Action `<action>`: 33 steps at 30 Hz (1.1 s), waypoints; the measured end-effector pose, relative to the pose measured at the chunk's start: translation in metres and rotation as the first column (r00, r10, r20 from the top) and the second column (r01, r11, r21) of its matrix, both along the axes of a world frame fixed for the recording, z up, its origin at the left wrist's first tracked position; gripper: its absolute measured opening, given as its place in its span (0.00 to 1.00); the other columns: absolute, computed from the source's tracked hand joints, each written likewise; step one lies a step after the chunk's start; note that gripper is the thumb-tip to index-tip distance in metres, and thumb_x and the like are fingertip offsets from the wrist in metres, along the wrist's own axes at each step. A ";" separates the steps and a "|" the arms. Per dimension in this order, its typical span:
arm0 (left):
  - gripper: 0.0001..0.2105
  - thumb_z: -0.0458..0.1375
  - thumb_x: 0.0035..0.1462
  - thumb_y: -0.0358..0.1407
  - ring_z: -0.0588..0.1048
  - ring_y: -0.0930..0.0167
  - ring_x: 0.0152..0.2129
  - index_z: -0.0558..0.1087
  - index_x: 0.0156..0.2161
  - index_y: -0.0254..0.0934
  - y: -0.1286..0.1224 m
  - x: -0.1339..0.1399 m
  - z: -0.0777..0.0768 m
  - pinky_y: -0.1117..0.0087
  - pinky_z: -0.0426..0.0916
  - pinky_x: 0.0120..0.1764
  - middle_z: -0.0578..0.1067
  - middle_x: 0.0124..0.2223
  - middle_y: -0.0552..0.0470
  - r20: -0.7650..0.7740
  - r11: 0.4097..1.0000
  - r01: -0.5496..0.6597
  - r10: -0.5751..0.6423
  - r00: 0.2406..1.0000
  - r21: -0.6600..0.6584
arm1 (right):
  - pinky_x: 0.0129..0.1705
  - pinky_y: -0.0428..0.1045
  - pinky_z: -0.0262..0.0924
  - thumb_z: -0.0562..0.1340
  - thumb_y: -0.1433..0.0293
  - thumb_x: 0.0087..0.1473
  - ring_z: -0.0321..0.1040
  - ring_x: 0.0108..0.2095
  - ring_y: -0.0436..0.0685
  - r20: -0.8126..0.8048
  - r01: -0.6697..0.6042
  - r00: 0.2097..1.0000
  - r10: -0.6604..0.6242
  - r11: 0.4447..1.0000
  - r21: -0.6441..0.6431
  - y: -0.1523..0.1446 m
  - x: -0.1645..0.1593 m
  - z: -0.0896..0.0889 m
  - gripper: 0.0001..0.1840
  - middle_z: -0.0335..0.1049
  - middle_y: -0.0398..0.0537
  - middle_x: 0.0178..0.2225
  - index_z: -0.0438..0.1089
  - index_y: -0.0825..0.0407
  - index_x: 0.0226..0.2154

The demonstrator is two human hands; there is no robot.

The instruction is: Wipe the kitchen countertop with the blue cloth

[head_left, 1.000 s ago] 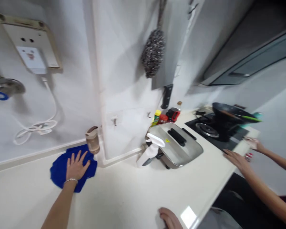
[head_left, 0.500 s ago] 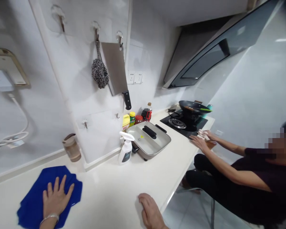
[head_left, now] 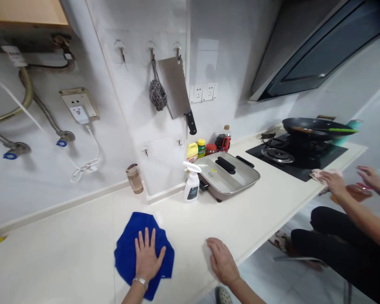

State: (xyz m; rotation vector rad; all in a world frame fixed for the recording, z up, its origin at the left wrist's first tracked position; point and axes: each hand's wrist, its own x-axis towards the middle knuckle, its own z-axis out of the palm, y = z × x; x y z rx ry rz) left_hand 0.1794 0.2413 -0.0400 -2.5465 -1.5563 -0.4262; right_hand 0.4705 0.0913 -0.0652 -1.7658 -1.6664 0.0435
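Cloth (head_left: 131, 249) on counter (head_left: 66, 253), spray bottle (head_left: 191, 185) behind, right.

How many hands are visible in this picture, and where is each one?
4. The left hand lies flat on the blue cloth; the right hand rests on the countertop. Another person's two hands are by the stove.

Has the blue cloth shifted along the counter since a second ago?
Yes. The blue cloth under the left hand has slid away from the brown bottle toward the counter's front edge.
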 end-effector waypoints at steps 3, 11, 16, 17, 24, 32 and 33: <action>0.35 0.51 0.62 0.49 0.40 0.49 0.68 0.51 0.69 0.36 -0.028 0.018 0.000 0.43 0.44 0.65 0.46 0.71 0.38 0.014 0.998 0.069 -0.069 0.997 -0.004 | 0.58 0.60 0.61 0.51 0.82 0.45 0.61 0.54 0.62 0.014 0.002 1.000 -0.001 1.000 -0.003 0.000 0.000 0.000 0.29 0.65 0.52 0.52 0.63 0.52 0.51; 0.39 0.53 0.60 0.50 0.37 0.47 0.67 0.43 0.70 0.41 -0.075 0.067 0.000 0.40 0.43 0.64 0.37 0.72 0.41 0.070 0.968 0.234 -0.228 0.971 -0.093 | 0.59 0.61 0.59 0.51 0.82 0.44 0.60 0.54 0.62 0.004 -0.014 1.000 0.014 1.000 0.000 -0.001 0.001 -0.002 0.29 0.65 0.52 0.52 0.63 0.52 0.50; 0.42 0.56 0.58 0.52 0.35 0.45 0.67 0.40 0.70 0.44 -0.095 0.092 0.002 0.38 0.41 0.64 0.34 0.72 0.44 0.123 0.913 0.355 -0.336 0.934 -0.203 | 0.58 0.61 0.60 0.51 0.82 0.47 0.60 0.55 0.61 -0.025 -0.036 0.999 0.036 0.999 0.012 0.000 0.002 -0.001 0.28 0.65 0.52 0.52 0.62 0.51 0.51; 0.42 0.56 0.58 0.52 0.35 0.45 0.67 0.40 0.70 0.45 -0.098 0.094 0.003 0.38 0.41 0.65 0.34 0.72 0.45 0.134 0.898 0.379 -0.357 0.925 -0.224 | 0.58 0.60 0.60 0.51 0.82 0.47 0.60 0.54 0.61 -0.026 -0.037 0.999 0.037 0.999 0.012 0.000 0.002 -0.001 0.28 0.64 0.52 0.52 0.61 0.51 0.51; 0.41 0.55 0.60 0.52 0.37 0.47 0.67 0.39 0.70 0.48 -0.103 0.083 0.014 0.37 0.44 0.64 0.35 0.72 0.48 0.156 0.835 0.468 -0.441 0.884 -0.291 | 0.57 0.59 0.61 0.51 0.81 0.46 0.61 0.53 0.60 -0.022 -0.037 0.999 0.037 0.999 0.018 0.000 0.004 -0.001 0.26 0.65 0.52 0.51 0.62 0.50 0.48; 0.37 0.57 0.60 0.44 0.43 0.50 0.67 0.44 0.69 0.52 -0.098 0.017 0.020 0.38 0.52 0.63 0.44 0.72 0.53 0.056 0.894 0.405 -0.402 0.914 -0.192 | 0.57 0.60 0.61 0.51 0.81 0.47 0.61 0.54 0.60 -0.006 -0.042 0.999 0.042 0.998 0.038 -0.001 0.005 -0.008 0.25 0.65 0.51 0.51 0.62 0.50 0.48; 0.36 0.56 0.61 0.44 0.44 0.51 0.67 0.45 0.69 0.52 -0.097 0.004 0.019 0.39 0.53 0.63 0.45 0.72 0.53 0.048 0.908 0.380 -0.378 0.925 -0.175 | 0.57 0.61 0.61 0.51 0.81 0.47 0.61 0.54 0.61 -0.002 -0.041 0.999 0.041 0.998 0.041 -0.001 0.005 -0.009 0.25 0.65 0.51 0.51 0.62 0.50 0.48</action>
